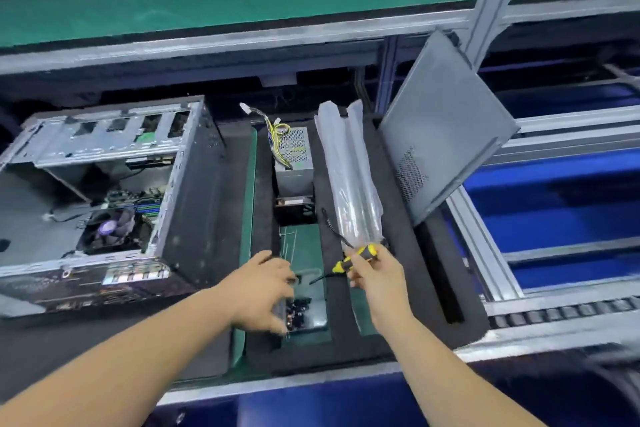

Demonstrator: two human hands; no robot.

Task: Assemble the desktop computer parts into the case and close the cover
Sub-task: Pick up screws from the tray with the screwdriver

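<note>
Head view: the right hand (375, 276) grips a yellow-and-black screwdriver (355, 258), fingers curled round its handle. The left hand (265, 291) reaches, fingers curled, into a small tray of screws (308, 314); whether it pinches anything cannot be told. The open computer case (100, 191) lies well left, its cover panel (446, 121) leaning upright at right.

Right hand (374, 270) grips screwdriver (355, 258); left hand (265, 291) seemingly touches screw tray (311, 308).
</note>
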